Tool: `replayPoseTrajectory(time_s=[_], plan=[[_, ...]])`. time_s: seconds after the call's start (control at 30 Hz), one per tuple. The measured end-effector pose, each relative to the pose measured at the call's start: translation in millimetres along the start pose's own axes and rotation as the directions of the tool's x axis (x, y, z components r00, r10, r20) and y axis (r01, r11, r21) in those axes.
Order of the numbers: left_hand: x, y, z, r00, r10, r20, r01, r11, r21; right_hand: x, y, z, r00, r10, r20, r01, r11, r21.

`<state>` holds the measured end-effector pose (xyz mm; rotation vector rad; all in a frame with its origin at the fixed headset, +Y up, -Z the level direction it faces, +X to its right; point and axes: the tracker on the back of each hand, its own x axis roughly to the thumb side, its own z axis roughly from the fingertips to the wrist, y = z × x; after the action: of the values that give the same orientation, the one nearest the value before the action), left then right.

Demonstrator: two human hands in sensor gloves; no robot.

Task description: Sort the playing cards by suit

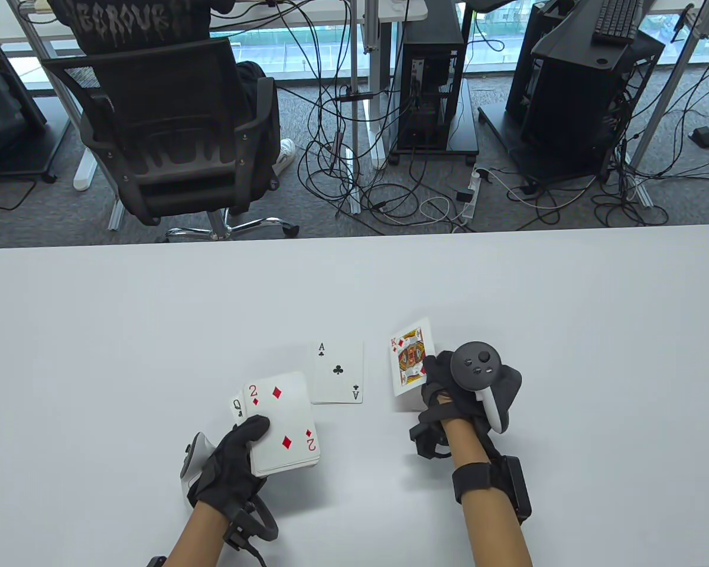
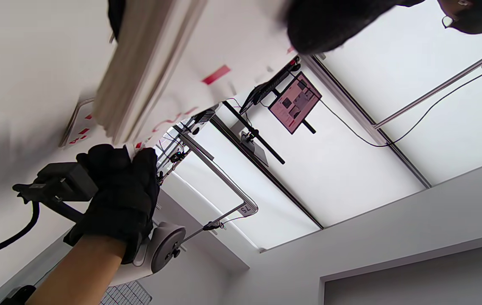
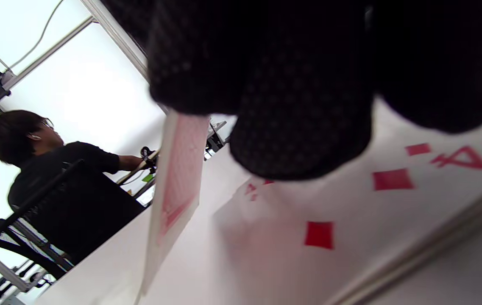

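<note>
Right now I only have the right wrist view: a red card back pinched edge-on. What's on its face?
Observer: King of diamonds, face toward the table camera, held up in the right hand.
Operator: And the other hand?
Observer: The left hand grips the deck, with a 2 of diamonds face up on top.
Operator: Any non-diamond laid down?
Observer: Yes, the ace of clubs lies face up on the table, between the two hands.

"2" on deck's top card (image 1: 283,422), "a" on club card (image 1: 338,372), "k" on diamond card (image 1: 412,356)
</note>
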<state>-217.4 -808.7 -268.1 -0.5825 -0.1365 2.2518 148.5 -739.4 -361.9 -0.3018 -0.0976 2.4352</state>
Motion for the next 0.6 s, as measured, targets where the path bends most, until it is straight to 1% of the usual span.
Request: replayPoseTrajectory(time_s=[0.1, 0.17, 0.2, 0.3, 0.43, 0.5, 0.6], plan=[[-0.1, -0.3, 0.2, 1.0, 0.0, -0.004, 0.0, 1.0, 0.002, -10.8, 0.0, -2.4, 0.991, 0.124, -0.055, -0.124, 0.992, 0.003], [-0.2, -0.3, 0.5, 1.0, -0.001, -0.007, 0.001, 1.0, 0.005, -14.4, 2.3, -4.0, 0.972, 0.222, -0.08, -0.22, 0.975, 0.039], [-0.2, -0.4, 0.5, 1.0, 0.0, -0.007, 0.0, 1.0, 0.006, -16.6, 4.4, -5.2, 0.95, 0.299, -0.094, -0.293, 0.954, 0.072], [0.1, -0.4, 0.4, 1.0, -0.002, -0.006, 0.002, 1.0, 0.006, -20.7, 10.4, -8.5, 0.891, 0.441, -0.105, -0.427, 0.895, 0.129], [-0.2, -0.2, 0.4, 1.0, -0.001, -0.008, 0.001, 1.0, 0.007, -21.2, 19.4, -11.6, 0.846, 0.519, -0.121, -0.49, 0.847, 0.207], [-0.3, -0.3, 0.5, 1.0, -0.001, -0.01, 0.001, 1.0, 0.009, -17.1, 22.7, -13.3, 0.816, 0.569, -0.1, -0.54, 0.813, 0.218], [-0.2, -0.4, 0.7, 1.0, 0.0, -0.011, 0.001, 1.0, 0.009, -12.6, 28.3, -13.9, 0.748, 0.66, -0.074, -0.624, 0.736, 0.262]])
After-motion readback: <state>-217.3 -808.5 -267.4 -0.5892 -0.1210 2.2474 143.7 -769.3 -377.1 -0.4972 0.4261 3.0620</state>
